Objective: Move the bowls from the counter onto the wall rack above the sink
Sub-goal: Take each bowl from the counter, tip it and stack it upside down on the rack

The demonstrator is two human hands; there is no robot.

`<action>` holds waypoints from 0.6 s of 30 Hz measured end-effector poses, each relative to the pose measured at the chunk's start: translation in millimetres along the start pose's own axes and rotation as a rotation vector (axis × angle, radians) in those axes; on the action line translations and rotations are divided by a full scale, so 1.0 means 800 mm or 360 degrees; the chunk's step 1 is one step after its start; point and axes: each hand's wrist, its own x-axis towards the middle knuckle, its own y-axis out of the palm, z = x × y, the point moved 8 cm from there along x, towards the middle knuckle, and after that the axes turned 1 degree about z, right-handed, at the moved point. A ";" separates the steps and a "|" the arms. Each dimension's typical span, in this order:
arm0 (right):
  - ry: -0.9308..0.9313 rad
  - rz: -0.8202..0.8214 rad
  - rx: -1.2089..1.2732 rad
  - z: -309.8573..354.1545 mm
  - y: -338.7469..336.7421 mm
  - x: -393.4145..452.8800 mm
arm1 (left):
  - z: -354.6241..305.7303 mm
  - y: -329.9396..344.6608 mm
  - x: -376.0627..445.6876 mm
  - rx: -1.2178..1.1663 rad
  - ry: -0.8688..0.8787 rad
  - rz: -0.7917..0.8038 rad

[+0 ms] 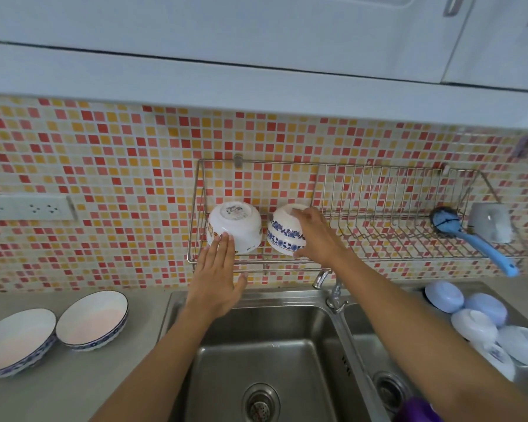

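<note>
A steel wire wall rack hangs on the mosaic tiles above the sink. Two bowls lie tipped upside down at its left end: a white bowl with orange marks and a white bowl with blue flowers. My left hand is flat with fingers together, its fingertips touching the lower front of the white bowl. My right hand grips the blue-flowered bowl from the right, fingers over its base. Two wide blue-rimmed bowls, one nearer the sink and one further left, sit upright on the counter at the left.
A double steel sink with a tap lies below the rack. A blue-handled brush and a grey cup sit at the rack's right end. Several pale blue and white bowls are piled at the right. A wall socket strip is at left.
</note>
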 end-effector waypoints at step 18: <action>0.0185 -0.0427 -0.0063 -0.036 0.013 -0.073 | -0.053 -0.021 0.020 -0.0164 0.0209 0.0021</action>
